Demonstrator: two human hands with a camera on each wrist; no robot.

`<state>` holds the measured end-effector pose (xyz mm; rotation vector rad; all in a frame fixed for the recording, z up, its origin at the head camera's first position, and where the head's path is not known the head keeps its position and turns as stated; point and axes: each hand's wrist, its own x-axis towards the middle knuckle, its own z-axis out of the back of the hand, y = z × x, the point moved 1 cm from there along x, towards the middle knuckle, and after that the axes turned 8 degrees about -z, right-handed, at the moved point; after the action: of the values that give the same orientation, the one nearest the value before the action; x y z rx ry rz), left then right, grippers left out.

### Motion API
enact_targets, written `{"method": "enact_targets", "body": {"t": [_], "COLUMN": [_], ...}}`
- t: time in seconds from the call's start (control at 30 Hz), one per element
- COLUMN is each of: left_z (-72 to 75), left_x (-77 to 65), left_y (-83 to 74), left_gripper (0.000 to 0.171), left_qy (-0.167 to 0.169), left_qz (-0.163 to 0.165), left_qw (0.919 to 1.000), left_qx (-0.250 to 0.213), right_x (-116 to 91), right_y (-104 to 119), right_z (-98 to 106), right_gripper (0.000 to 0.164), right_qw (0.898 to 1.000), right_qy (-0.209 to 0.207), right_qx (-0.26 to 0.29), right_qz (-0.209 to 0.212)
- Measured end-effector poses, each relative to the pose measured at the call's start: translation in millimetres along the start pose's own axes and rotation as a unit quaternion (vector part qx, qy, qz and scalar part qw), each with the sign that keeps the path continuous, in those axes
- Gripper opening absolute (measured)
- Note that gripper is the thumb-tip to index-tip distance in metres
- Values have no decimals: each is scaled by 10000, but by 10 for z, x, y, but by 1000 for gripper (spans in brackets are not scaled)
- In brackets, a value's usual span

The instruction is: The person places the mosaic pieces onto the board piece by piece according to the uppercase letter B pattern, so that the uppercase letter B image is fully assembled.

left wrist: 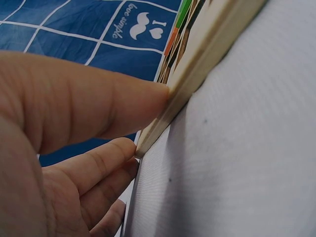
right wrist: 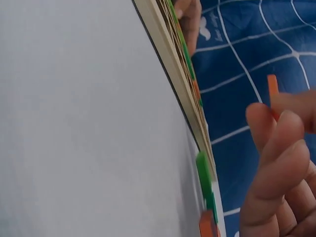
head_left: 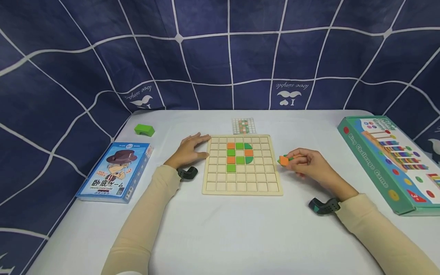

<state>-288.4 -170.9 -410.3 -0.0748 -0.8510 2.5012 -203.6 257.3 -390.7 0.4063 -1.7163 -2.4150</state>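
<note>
A square wooden grid board (head_left: 242,188) lies on the white table. Green and orange tiles fill some of its cells; two teal rounded ones sit on the right of the pattern. My left hand (head_left: 188,151) rests at the board's left edge, thumb and fingers extended, the thumb tip touching the side in the left wrist view. Just off the right edge, my right hand (head_left: 307,163) pinches a thin orange tile (right wrist: 273,85) between thumb and finger. Below it on the table lie loose tiles, among them a green tile (right wrist: 203,170) and another orange tile (right wrist: 207,224).
A small printed pattern card (head_left: 244,125) lies behind the board. To the left are a blue game box (head_left: 113,172) and a green block (head_left: 144,130). A large green Ring Challenge Game box (head_left: 371,168) stands at the right. A dark blue gridded cloth (head_left: 206,57) hangs behind.
</note>
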Motion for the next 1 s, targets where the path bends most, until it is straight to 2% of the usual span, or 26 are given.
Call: {"method": "enact_targets", "body": {"t": [0.1,0.27,0.47,0.73,1.0], "left_z": [3,12,6,4,11], "left_x": [-4,3,10,11,7], "left_y": [1,-3,-18,-28,-33], "left_gripper": [74,74,74,74,73], "left_qy": [5,22,-1,-17,-49], "left_qz": [0,-17,-10,-4,9], "left_qw": [10000,10000,10000,10000,10000], "left_qx": [6,33,59,70,15], "right_x": [-15,-20,41,195,326], "right_y": [51,124,164,210,257], "right_z": [-74,-185,-326,-566,-812], "right_gripper": [26,22,22,30,31], "right_qw": [9994,9978,9946,9922,9896], "right_qy": [-63,-86,74,383,539], "right_qx": [277,587,906,1127,1255], "right_qz": [-200,-283,-493,-357,-446]}}
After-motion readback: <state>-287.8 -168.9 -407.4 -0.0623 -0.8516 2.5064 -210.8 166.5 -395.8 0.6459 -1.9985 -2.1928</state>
